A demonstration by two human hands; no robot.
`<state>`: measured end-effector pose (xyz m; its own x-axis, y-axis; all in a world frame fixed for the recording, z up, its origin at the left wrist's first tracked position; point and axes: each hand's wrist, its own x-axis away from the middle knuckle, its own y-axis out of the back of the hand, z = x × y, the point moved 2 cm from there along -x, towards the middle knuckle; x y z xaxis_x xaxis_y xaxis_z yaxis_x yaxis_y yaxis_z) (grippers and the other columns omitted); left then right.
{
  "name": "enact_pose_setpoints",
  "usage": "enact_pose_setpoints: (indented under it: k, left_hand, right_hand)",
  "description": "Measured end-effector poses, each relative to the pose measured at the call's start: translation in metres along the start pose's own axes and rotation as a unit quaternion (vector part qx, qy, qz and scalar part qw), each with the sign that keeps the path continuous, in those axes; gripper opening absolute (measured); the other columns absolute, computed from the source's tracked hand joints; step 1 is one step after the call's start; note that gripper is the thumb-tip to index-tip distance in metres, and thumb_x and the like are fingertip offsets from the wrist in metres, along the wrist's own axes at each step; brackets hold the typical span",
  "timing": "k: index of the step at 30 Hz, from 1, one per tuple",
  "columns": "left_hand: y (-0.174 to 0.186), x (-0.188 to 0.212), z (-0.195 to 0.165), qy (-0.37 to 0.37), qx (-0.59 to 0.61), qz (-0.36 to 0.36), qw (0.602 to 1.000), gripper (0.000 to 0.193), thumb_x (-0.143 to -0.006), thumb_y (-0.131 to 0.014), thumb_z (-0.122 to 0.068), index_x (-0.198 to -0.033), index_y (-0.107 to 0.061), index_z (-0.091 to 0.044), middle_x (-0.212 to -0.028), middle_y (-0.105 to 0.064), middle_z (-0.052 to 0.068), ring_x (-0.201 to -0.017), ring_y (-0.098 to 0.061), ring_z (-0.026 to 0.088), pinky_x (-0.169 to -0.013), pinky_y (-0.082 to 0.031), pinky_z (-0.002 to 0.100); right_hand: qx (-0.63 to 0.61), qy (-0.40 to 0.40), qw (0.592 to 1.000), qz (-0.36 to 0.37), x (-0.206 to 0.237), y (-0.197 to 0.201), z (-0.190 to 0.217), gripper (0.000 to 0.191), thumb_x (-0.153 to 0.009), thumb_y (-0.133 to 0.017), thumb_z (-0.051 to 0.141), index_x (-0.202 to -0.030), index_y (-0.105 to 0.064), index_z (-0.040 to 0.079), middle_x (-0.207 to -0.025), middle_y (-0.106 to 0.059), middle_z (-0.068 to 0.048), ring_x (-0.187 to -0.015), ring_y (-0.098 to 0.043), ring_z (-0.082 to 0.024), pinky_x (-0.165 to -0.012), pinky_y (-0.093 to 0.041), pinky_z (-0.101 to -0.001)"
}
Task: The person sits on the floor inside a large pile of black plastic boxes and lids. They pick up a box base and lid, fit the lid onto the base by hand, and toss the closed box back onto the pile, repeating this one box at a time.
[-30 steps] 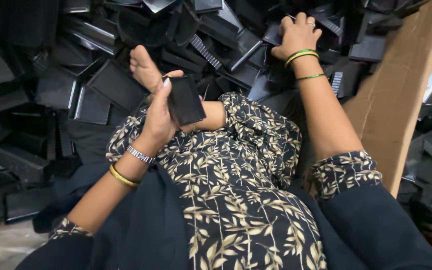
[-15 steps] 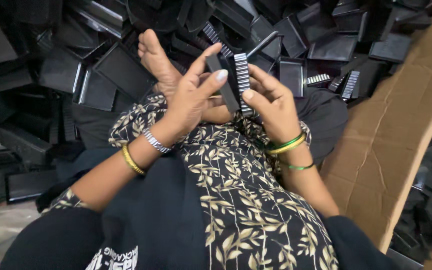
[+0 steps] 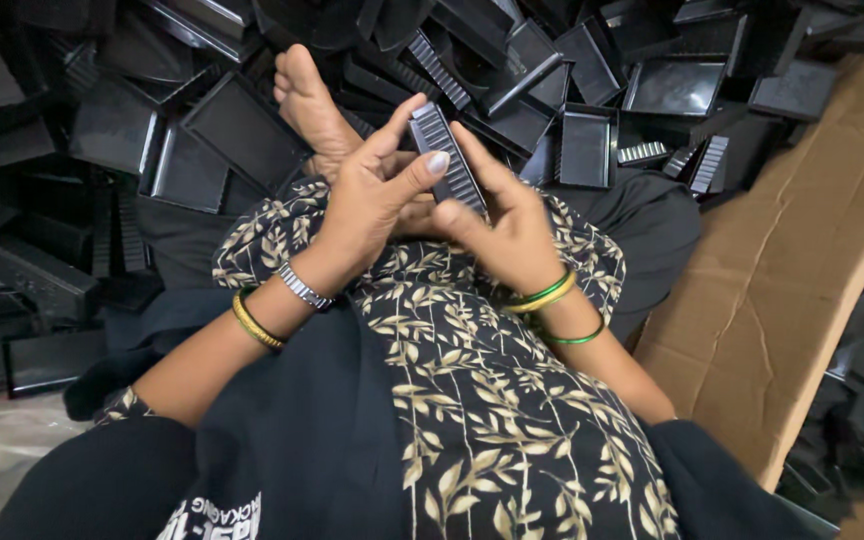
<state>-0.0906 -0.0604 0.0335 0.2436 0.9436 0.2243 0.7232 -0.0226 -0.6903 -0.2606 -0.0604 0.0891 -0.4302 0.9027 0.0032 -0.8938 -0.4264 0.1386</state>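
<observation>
Both hands had drawn closer together since half a second before, and the ribbed black part (image 3: 447,160) stood upright between them, above the patterned lap (image 3: 452,400). Left hand (image 3: 372,205) pinched its left edge with thumb and forefinger; right hand (image 3: 507,225) cupped it from below, fingers closed on it. Black trays (image 3: 667,90) lay heaped beyond the part, a cardboard sheet (image 3: 792,270) to its right.

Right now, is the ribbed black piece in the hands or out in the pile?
In the hands: the ribbed black piece is pinched between left hand and right hand.
</observation>
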Motion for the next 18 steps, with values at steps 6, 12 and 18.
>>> enact_pose_setpoints:
  k: [6,12,18]
  left_hand:
    - [-0.007,-0.002,0.002,0.02,0.01,0.019,1.0,0.08,-0.096,-0.07,-0.007,-0.162,-0.024,-0.016,-0.123,-0.068,0.01,-0.112,-0.067,0.015,-0.093,-0.06,0.031]
    - [-0.003,-0.001,0.009,0.034,-0.041,-0.005,0.999,0.072,-0.103,-0.069,-0.006,-0.167,-0.034,-0.011,-0.112,-0.062,0.01,-0.09,-0.05,0.015,-0.075,-0.045,0.029]
    - [0.003,-0.003,0.012,0.019,0.071,-0.058,0.996,0.071,-0.096,-0.068,-0.01,-0.157,-0.033,-0.012,-0.112,-0.068,0.004,-0.103,-0.069,0.014,-0.087,-0.064,0.033]
  right_hand:
    - [-0.229,-0.076,0.964,-0.115,0.007,0.022,-0.026,0.06,-0.098,-0.067,0.006,-0.153,-0.045,-0.005,-0.144,-0.061,-0.021,-0.127,-0.064,-0.022,-0.112,-0.049,-0.0365]
    - [0.002,0.01,0.977,-0.213,0.013,0.022,-0.04,0.038,-0.111,-0.061,0.01,-0.143,-0.063,-0.01,-0.144,-0.066,-0.019,-0.127,-0.063,-0.017,-0.115,-0.048,-0.0294]
    - [-0.168,-0.1,0.969,-0.153,0.011,0.007,-0.042,0.046,-0.106,-0.06,0.014,-0.147,-0.056,-0.007,-0.138,-0.066,-0.014,-0.118,-0.061,-0.013,-0.102,-0.048,-0.0273]
